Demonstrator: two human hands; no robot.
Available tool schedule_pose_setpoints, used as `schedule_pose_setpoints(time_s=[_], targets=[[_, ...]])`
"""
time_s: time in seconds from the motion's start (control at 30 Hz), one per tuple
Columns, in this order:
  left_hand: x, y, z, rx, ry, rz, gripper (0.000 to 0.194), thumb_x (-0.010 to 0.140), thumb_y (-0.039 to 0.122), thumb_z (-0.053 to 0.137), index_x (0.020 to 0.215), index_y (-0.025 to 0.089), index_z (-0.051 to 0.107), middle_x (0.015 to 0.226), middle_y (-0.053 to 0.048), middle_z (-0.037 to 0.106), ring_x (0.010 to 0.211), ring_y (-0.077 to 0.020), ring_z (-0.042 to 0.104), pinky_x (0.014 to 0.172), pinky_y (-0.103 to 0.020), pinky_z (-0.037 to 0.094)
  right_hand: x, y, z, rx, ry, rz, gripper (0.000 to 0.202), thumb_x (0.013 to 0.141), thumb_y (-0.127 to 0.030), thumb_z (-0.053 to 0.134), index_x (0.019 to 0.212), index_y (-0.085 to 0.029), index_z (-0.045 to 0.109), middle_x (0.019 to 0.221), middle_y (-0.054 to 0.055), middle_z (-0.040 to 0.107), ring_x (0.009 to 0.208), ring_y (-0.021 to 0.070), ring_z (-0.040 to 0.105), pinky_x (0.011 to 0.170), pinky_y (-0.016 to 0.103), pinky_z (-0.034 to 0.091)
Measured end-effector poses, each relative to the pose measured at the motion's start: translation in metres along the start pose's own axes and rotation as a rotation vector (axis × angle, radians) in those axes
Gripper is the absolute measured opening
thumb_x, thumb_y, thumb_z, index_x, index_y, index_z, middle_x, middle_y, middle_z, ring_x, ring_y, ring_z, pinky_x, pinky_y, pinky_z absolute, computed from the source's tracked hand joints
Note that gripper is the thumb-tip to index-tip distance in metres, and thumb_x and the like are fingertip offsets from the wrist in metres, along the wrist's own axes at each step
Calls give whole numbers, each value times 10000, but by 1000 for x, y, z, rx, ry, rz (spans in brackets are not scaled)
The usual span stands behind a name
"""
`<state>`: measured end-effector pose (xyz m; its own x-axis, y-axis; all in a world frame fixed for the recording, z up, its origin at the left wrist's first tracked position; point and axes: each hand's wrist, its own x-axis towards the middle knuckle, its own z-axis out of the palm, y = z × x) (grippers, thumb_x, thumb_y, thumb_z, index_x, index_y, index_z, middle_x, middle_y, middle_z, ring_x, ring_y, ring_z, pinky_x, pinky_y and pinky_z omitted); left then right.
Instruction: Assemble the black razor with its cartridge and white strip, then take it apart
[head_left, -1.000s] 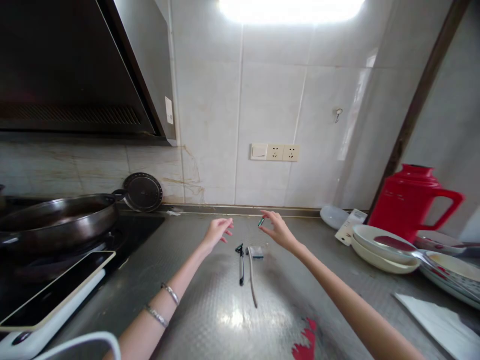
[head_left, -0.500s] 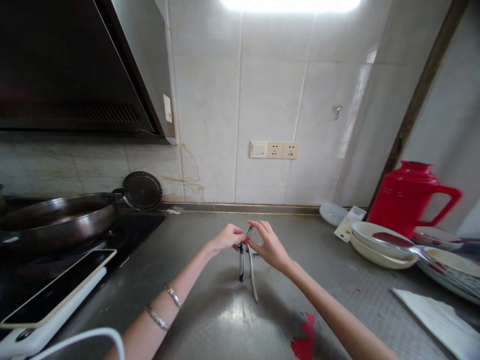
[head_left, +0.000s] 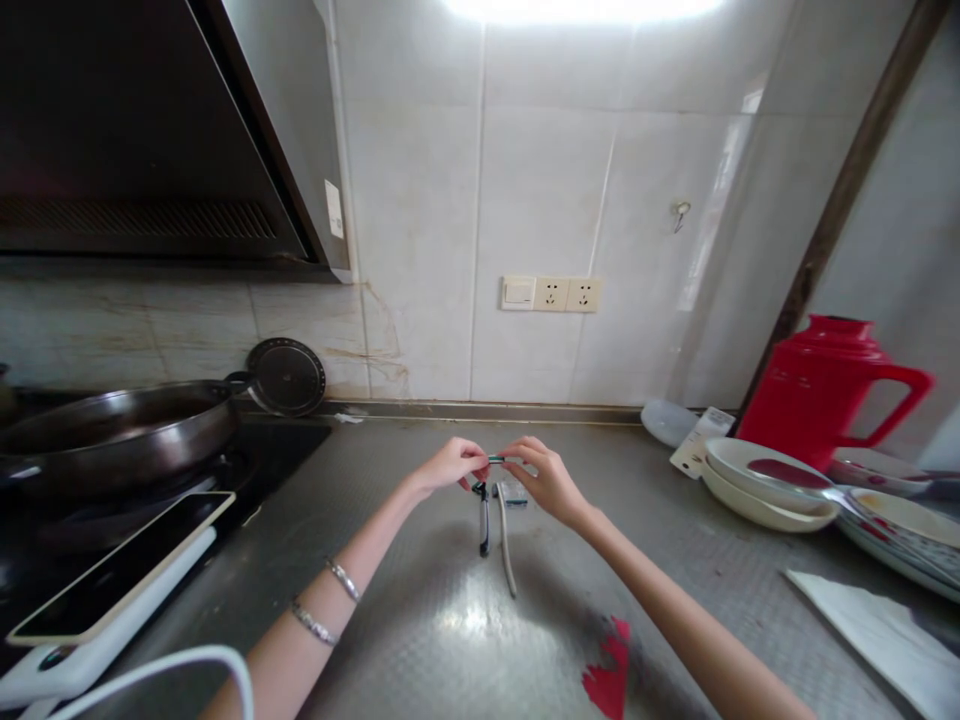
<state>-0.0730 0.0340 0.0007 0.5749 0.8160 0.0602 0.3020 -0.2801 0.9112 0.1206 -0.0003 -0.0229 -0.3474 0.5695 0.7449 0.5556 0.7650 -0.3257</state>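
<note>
Between my two hands, above the steel counter, is a small thin green piece [head_left: 495, 459], too small to name surely. My left hand [head_left: 454, 465] pinches its left end, fingers closed. The fingertips of my right hand [head_left: 541, 477] close on its other end. Just below, a razor [head_left: 484, 525] with a dark and silvery handle lies with its head toward the wall. Beside it on the right is a slim beige stick [head_left: 505, 550]. A small clear plastic case [head_left: 514, 493] with a greenish edge lies under my right hand, partly covered by it.
At left, a wide pan [head_left: 127, 430] sits on the black cooktop, with a phone [head_left: 124, 570] on a white device in front. At right stand a red thermos jug [head_left: 814, 390], stacked bowls [head_left: 765, 510] and a white sheet [head_left: 870, 630]. A red patch [head_left: 609, 672] marks the near counter.
The green piece has turned from steeply tilted to nearly level. My right hand has shifted slightly right and down, uncovering more of the clear case.
</note>
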Motion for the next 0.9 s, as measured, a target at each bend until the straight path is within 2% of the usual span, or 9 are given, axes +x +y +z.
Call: schedule_pose_setpoints(time_s=[0.2, 0.3, 0.47, 0.7, 0.9], targets=[[0, -1, 0, 13, -32, 3, 288, 734, 375, 544, 753, 98, 623, 753, -87, 652, 725, -164, 605, 510, -216, 442, -2, 3, 0, 11, 2, -1, 161, 837, -290, 523, 937, -227, 633, 857, 48, 616, 820, 167, 556, 731, 294, 457], [0, -2, 0, -15, -45, 7, 332, 750, 411, 529, 823, 101, 623, 816, -100, 658, 758, -171, 613, 507, -209, 437, -2, 5, -1, 15, 3, 18, 152, 832, -272, 528, 926, -220, 636, 851, 44, 619, 820, 161, 560, 729, 284, 454], [-1, 0, -3, -21, 25, -19, 398, 741, 450, 527, 918, 101, 606, 905, -123, 655, 793, -185, 616, 507, -218, 441, -6, 24, -5, 39, 18, 139, 183, 803, -299, 550, 941, -204, 623, 840, 42, 638, 803, 161, 580, 670, 273, 459], [2, -6, -4, 5, 24, -44, 323, 731, 385, 527, 850, 97, 613, 862, -121, 665, 766, -171, 618, 497, -207, 442, -32, 67, -3, 106, -175, 321, 291, 748, -288, 565, 1022, -193, 584, 808, 15, 651, 766, 151, 597, 657, 267, 444], [6, -15, -3, 15, 18, -50, 288, 723, 349, 524, 817, 93, 617, 764, -97, 660, 708, -153, 613, 476, -192, 437, -43, 76, 1, 91, -218, 351, 309, 734, -262, 560, 1033, -185, 581, 799, 5, 648, 753, 145, 587, 681, 267, 430]])
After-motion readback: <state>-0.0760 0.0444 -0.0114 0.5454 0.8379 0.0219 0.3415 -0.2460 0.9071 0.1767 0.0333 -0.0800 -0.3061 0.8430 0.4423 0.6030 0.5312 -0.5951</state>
